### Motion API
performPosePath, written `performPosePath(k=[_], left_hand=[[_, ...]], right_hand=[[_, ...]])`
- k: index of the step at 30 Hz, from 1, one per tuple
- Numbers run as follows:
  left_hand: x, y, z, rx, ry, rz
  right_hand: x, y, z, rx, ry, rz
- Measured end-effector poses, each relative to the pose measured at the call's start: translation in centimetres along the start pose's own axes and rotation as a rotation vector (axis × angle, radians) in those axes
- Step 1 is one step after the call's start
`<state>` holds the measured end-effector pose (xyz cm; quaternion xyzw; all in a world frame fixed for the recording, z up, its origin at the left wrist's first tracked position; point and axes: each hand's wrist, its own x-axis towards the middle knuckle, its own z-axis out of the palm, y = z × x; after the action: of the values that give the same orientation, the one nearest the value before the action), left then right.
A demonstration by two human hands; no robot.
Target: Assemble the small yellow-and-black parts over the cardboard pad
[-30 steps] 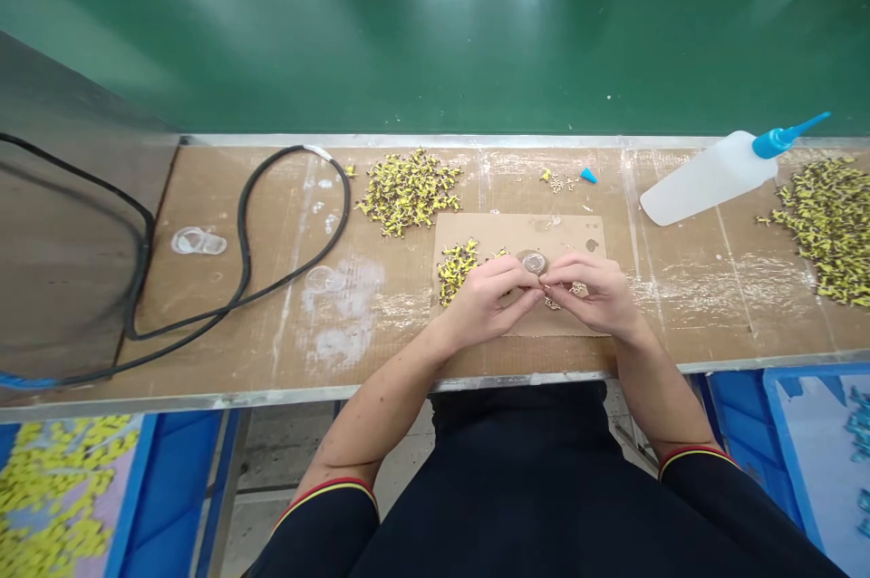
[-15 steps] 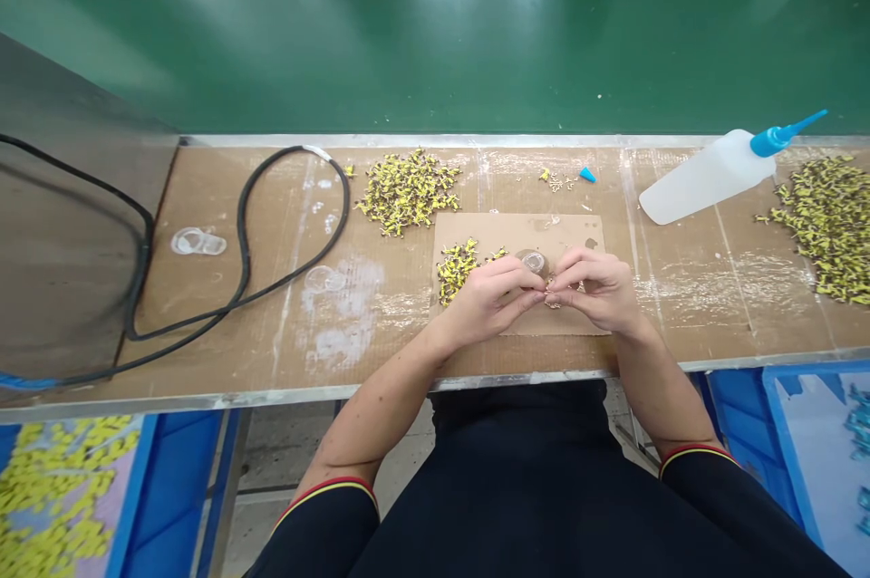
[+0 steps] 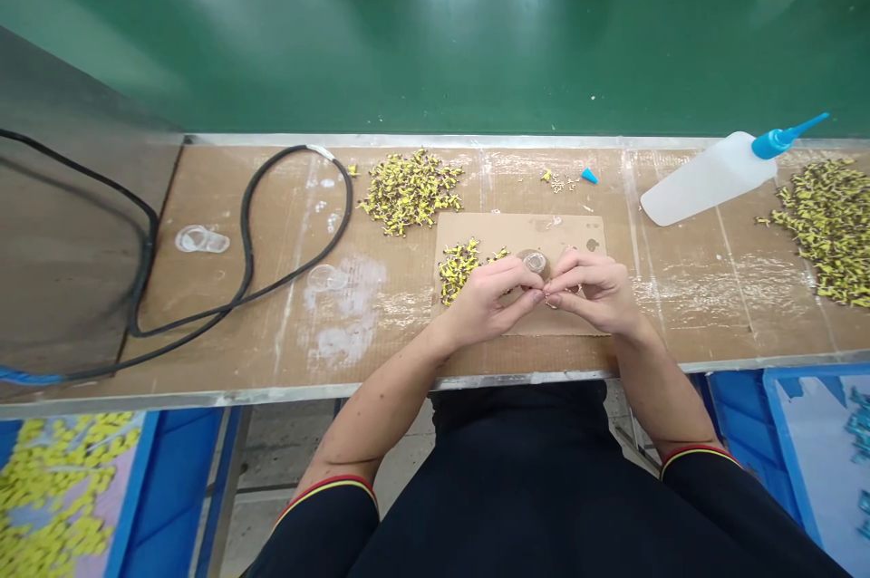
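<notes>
Over a cardboard sheet [image 3: 520, 229], my left hand [image 3: 495, 295] and my right hand [image 3: 593, 290] meet with their fingertips pinched together. Whatever lies between the fingertips is too small to name. Just beyond the fingers sits a small round container [image 3: 536, 263] with a pale top. To the left of my left hand lies a small pile of yellow and dark pieces [image 3: 458, 268] on the sheet. Some tiny pale pieces show beneath my right fingers, mostly hidden.
A larger yellow heap [image 3: 411, 190] lies behind, another heap [image 3: 833, 229] at the far right. A white squeeze bottle [image 3: 710, 179] lies tilted near a blue cap [image 3: 589, 176]. A black cable [image 3: 246, 261] loops on the left. Blue crates [image 3: 180, 478] flank the bench below.
The hands stay almost in place, fingertips still together. The whole view has shifted very slightly; nothing else has visibly moved.
</notes>
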<state>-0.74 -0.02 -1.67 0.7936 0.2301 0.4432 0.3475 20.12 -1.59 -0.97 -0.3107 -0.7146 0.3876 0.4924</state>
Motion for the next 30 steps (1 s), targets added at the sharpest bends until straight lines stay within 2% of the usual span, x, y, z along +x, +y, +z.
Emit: performPosePath(k=[5,10,12,15,18,24,30], left_hand=[[0.1,0.3,0.0,-0.032,0.0,-0.003],[0.2,0.3,-0.1,-0.002,0.01,-0.036],[0.2,0.1,-0.4,0.051,0.054,-0.084],[0.2,-0.4,-1.0,0.15,0.195,-0.176],[0.3,-0.8,-1.7,0.211,0.296,-0.205],[0.3,-1.1,-2.0,0.265,0.324,-0.18],[0.1,-1.3,-1.7,0.213,0.372,-0.249]], right_hand=[[0.1,-0.3,0.1,-0.097,0.009,0.015],[0.2,-0.6,0.0,-0.147,-0.035,0.036],[0.2,-0.5,-0.3,-0.189,-0.02,0.064],[0.3,-0.2,-0.9,-0.301,0.021,0.121],[0.3,0.6,-1.2,-0.41,0.011,0.16],[0.1,1.9,-0.8,-0.583,-0.015,0.194],[-0.1,2.4,-0.8,-0.675,-0.012,0.246]])
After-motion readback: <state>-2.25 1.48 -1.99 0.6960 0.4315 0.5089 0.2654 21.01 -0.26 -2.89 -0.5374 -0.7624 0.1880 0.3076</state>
